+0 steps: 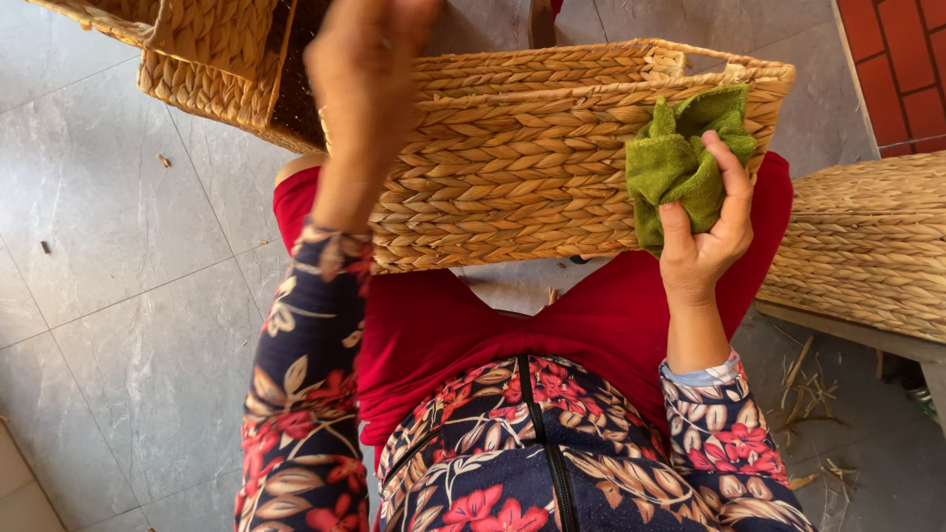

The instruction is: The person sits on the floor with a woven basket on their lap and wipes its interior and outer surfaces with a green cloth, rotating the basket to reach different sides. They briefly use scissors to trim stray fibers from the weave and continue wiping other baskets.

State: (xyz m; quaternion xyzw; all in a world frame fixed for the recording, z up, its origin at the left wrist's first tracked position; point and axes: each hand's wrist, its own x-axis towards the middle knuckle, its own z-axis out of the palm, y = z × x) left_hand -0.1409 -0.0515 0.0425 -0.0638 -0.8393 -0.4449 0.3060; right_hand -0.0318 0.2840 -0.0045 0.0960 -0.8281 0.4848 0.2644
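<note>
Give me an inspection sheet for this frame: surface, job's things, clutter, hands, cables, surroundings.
Surface: grey tiled floor; the work rests on the person's lap in red cloth.
Job's things: rectangular woven basket on its side across the lap; green cloth pressed against its wall.
Clutter: straw scraps on the floor at right, a few specks at left.
Hands: left hand grips the basket's upper left part; right hand clutches the green cloth.
Cables: nothing seen.
Surroundings: second woven basket upper left, another woven piece at right, red tiles top right.
</note>
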